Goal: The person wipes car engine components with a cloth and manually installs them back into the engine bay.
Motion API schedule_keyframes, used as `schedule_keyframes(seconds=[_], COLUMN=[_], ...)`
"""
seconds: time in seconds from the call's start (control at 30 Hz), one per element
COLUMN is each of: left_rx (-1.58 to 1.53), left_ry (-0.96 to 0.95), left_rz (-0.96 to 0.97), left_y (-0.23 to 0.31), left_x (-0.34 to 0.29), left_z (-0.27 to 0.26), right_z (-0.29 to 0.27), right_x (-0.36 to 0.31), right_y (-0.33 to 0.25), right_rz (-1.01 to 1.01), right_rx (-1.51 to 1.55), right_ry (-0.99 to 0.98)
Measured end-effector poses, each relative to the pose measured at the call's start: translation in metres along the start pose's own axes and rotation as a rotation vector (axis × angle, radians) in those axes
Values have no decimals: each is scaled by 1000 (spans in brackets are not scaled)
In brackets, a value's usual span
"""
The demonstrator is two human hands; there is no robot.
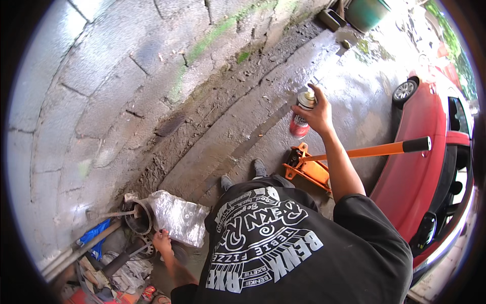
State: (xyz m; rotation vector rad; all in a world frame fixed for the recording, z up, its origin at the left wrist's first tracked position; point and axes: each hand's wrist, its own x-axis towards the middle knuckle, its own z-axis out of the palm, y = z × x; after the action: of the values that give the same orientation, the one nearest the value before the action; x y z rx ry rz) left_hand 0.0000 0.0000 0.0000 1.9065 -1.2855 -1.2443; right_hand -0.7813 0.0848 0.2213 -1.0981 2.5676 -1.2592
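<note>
My right hand point(320, 112) is raised out ahead, wrapped round a red and white spray can point(300, 121). Its index finger reaches over the nozzle at the top, and the can is held roughly upright, slightly tilted. Down at the left, my left hand point(162, 243) is closed at the near corner of a crinkled silver sheet point(181, 219); its fingertips are small and partly hidden there. Beside that sheet stands a dirty round metal housing point(137, 217) with a dark hollow. A toothed metal ring point(146, 248) lies just left of my left hand.
An orange floor jack point(315, 172) with a long handle point(374, 149) stands to my right, near a red car point(425, 152). A block wall point(101, 91) runs along the left. Pipes point(83, 251), a blue bag point(95, 238) and scrap crowd the lower left. A green bucket point(365, 14) sits far ahead.
</note>
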Motion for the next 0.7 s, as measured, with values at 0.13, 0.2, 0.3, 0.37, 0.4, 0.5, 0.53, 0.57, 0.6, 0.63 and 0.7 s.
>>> schedule_keyframes(seconds=[0.13,0.2,0.3,0.37,0.4,0.5,0.53,0.57,0.6,0.63,0.7], left_rx=[-94,-41,18,105,125,340,367,395,503,491,464], left_ry=[-86,-137,-111,-120,-146,-276,-298,-326,-455,-452,-447], left_rz=[-224,-349,-452,-417,-400,-362,-363,-378,-353,-300,-202], left_y=[14,12,50,69,71,99,103,100,103,106,112], left_x=[-11,-28,-44,-54,-60,-65,-60,-62,-48,-40,-34], left_z=[12,14,22,29,21,28,30,34,53,74,114], right_z=[13,13,22,21,19,19,29,30,34,44,62], right_x=[-42,-84,-141,-176,-194,-254,-278,-304,-304,-298,-307], right_y=[48,87,142,170,185,237,267,296,312,323,366], right_rz=[255,293,443,591,741,1068,1153,1200,1232,1262,1310], right_rx=[85,-79,-239,-370,-389,-321,-254,-291,-356,-416,-471], right_ry=[16,-62,-243,-369,-415,-325,-280,-283,-302,-328,-228])
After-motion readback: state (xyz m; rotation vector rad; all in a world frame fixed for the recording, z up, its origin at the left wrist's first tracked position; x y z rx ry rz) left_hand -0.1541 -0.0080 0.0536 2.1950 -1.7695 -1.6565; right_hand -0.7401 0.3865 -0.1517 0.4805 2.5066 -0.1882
